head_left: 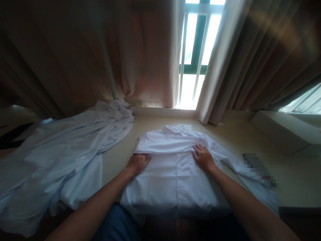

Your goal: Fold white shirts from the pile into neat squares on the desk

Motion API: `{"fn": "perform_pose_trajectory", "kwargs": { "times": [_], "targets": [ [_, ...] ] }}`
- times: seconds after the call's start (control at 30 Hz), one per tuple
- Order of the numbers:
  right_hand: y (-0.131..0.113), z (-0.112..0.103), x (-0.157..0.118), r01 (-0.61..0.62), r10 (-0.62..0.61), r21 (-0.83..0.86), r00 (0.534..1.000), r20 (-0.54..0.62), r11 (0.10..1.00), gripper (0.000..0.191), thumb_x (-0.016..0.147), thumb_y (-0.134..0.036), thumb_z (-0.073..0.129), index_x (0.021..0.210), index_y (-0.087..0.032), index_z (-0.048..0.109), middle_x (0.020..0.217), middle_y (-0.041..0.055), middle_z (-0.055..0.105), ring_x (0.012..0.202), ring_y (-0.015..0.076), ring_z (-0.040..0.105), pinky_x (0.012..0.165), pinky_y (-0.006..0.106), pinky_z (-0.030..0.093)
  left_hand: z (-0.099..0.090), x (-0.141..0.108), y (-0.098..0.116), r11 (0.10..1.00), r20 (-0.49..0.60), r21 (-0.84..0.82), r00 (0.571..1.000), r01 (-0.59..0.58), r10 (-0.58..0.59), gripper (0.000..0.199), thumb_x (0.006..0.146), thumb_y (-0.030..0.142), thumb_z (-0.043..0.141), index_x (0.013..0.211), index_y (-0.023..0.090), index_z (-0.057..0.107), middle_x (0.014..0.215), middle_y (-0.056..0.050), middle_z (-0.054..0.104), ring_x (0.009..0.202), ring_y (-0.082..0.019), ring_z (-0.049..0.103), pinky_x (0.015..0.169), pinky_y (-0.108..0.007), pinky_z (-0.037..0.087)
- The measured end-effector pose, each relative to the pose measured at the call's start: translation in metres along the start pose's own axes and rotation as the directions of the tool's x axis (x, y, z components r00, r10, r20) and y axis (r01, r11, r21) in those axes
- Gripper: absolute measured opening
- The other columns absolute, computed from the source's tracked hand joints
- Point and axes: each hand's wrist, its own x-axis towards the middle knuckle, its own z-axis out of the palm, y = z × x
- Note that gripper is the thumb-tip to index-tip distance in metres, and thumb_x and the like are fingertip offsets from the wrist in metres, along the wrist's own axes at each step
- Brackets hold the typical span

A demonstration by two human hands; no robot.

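A white button-up shirt (163, 180) lies front up on the pale table, its collar toward the window. One sleeve is folded across the chest; the other stretches out to the right. My left hand (138, 163) is at the shirt's left edge, just under the folded sleeve, its fingers partly hidden and slightly blurred. On the right side of the chest, my right hand (202, 156) rests flat with its fingers spread, touching the end of the folded sleeve.
Several rumpled white garments (75, 144) are heaped on the left. A white box (283, 130) stands at the back right, with a blurred-out dark object (259, 169) nearer. Curtains (150, 53) hang behind the table (225, 130).
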Motion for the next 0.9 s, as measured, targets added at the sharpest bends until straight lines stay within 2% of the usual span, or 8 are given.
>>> {"fn": "perform_pose_trajectory", "kwargs": {
  "times": [0.07,0.13,0.2,0.3,0.4,0.5,0.7,0.9],
  "targets": [
    [-0.001,-0.002,-0.001,-0.007,0.007,-0.012,1.000,-0.025,1.000,0.049,0.097,-0.046,0.036,0.134,-0.020,0.053,0.142,0.0092,0.048,0.135,0.0238,0.037,0.113,0.041,0.021,-0.003,-0.017,-0.008,0.989,-0.067,-0.008,0.987,-0.148,0.147,0.038,0.092,0.039,0.037,0.111,0.020,0.064,0.112,-0.011,0.066,0.110,-0.025,0.057,0.100,-0.039,0.040],
    [-0.001,-0.004,-0.002,-0.012,0.011,-0.025,0.999,-0.044,1.000,0.049,0.097,-0.048,0.036,0.131,-0.020,0.056,0.139,0.0097,0.052,0.132,0.0240,0.040,0.112,0.041,0.023,-0.005,-0.028,-0.014,0.981,-0.175,-0.008,0.966,-0.195,0.191,0.029,0.090,0.035,0.042,0.104,0.022,0.064,0.108,-0.009,0.064,0.109,-0.024,0.056,0.100,-0.038,0.040],
    [-0.002,-0.006,-0.003,-0.017,0.015,-0.036,0.999,-0.050,0.999,0.047,0.098,-0.048,0.034,0.127,-0.022,0.060,0.136,0.0089,0.054,0.130,0.0235,0.043,0.110,0.040,0.025,-0.005,-0.032,-0.019,0.998,-0.295,-0.029,0.954,-0.057,0.046,0.024,0.085,0.035,0.052,0.100,0.020,0.061,0.102,-0.011,0.062,0.106,-0.026,0.055,0.096,-0.039,0.043],
    [-0.001,-0.009,-0.002,-0.035,0.033,-0.052,0.998,-0.049,0.998,0.045,0.100,-0.044,0.030,0.118,-0.024,0.065,0.132,0.0069,0.058,0.126,0.0219,0.046,0.107,0.038,0.029,-0.003,-0.025,-0.021,0.972,-0.408,-0.141,0.883,0.189,-0.231,0.044,0.078,0.038,0.061,0.116,0.016,0.054,0.108,-0.012,0.057,0.104,-0.026,0.055,0.091,-0.038,0.046],
    [-0.003,-0.015,0.007,-0.059,0.056,-0.084,0.998,-0.037,0.995,0.047,0.100,-0.043,0.031,0.098,-0.023,0.073,0.120,0.0081,0.065,0.116,0.0223,0.054,0.102,0.037,0.033,0.001,-0.017,-0.018,0.959,-0.371,-0.215,0.894,0.182,-0.253,0.047,0.082,0.034,0.057,0.127,0.022,0.051,0.110,-0.008,0.058,0.102,-0.023,0.056,0.090,-0.035,0.047],
    [-0.019,-0.022,0.031,-0.037,0.030,-0.109,0.997,-0.068,0.993,0.044,0.098,-0.041,0.036,0.086,-0.020,0.073,0.110,0.0102,0.068,0.109,0.0233,0.057,0.099,0.037,0.033,0.004,-0.015,-0.015,0.966,-0.363,-0.233,0.912,0.111,-0.193,0.035,0.084,0.027,0.052,0.119,0.026,0.060,0.104,-0.006,0.061,0.102,-0.022,0.056,0.093,-0.034,0.045],
    [-0.114,-0.016,0.117,0.078,-0.080,0.106,0.997,0.014,0.991,0.034,0.095,-0.041,0.044,0.110,-0.022,0.068,0.112,0.0081,0.068,0.108,0.0227,0.057,0.096,0.033,0.037,0.001,-0.023,-0.011,0.955,-0.390,-0.285,0.900,0.084,-0.195,0.028,0.085,0.020,0.051,0.109,0.026,0.063,0.109,-0.005,0.057,0.099,-0.019,0.058,0.090,-0.032,0.047],
    [-0.222,0.010,0.197,-0.061,-0.023,0.315,0.967,0.255,0.947,0.048,0.090,-0.052,0.047,0.123,-0.021,0.061,0.122,0.0098,0.064,0.113,0.0243,0.057,0.093,0.034,0.042,-0.003,-0.025,-0.008,0.954,-0.375,-0.289,0.908,0.078,-0.188,0.024,0.086,0.017,0.049,0.103,0.025,0.064,0.104,-0.005,0.054,0.094,-0.017,0.057,0.087,-0.032,0.048]
  ]
}}
